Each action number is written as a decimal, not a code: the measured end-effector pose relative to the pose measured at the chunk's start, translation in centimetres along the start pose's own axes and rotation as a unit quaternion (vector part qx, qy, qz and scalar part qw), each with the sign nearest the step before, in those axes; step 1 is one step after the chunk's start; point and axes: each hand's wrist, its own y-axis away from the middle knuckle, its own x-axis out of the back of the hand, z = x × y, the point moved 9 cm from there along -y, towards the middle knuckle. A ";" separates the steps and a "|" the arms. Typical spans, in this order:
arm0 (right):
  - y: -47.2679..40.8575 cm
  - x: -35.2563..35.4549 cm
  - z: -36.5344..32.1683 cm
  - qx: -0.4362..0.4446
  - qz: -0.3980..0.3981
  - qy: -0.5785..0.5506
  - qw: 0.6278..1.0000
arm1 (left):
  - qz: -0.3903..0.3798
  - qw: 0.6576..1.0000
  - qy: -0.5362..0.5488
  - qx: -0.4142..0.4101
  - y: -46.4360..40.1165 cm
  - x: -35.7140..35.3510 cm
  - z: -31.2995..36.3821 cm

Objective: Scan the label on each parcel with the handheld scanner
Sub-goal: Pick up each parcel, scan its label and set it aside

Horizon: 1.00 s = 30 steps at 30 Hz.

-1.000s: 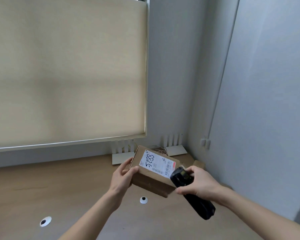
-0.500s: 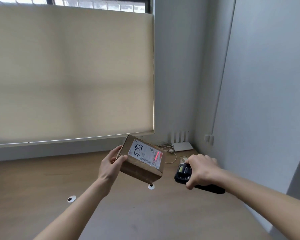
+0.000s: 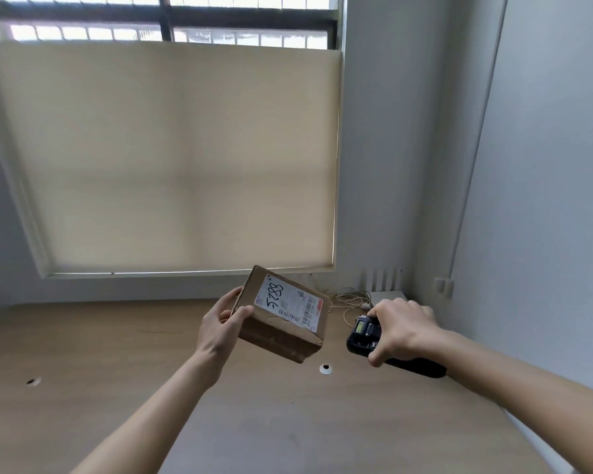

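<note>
My left hand (image 3: pixel 220 328) grips the parcel (image 3: pixel 281 314) at its near-left corner, thumb on the side and fingers curled behind, tilting the label (image 3: pixel 288 303) up toward me, I'd judge for a clean read. At its three o'clock, apart from it, my right hand (image 3: pixel 403 331) wraps the scanner (image 3: pixel 363 338). Below lies the wooden table (image 3: pixel 151 371); at twelve o'clock, a drawn blind (image 3: pixel 165 159).

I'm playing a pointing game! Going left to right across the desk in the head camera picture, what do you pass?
Dark hole in the wooden desk → left hand → brown cardboard parcel → white round grommet → black handheld scanner → right hand.
</note>
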 end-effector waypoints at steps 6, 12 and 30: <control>0.4 -0.5 -5.1 0.025 -0.014 -0.095 0.995 | 0.041 0.998 0.038 0.005 1.9 5.9 -0.3; 1.4 -1.7 -18.1 0.116 -0.106 -0.342 0.926 | 0.116 0.990 0.084 0.017 4.3 17.0 -2.3; 25.8 -5.8 -78.5 0.416 -0.246 -0.430 0.763 | 0.367 0.919 0.043 0.134 38.7 73.0 -10.4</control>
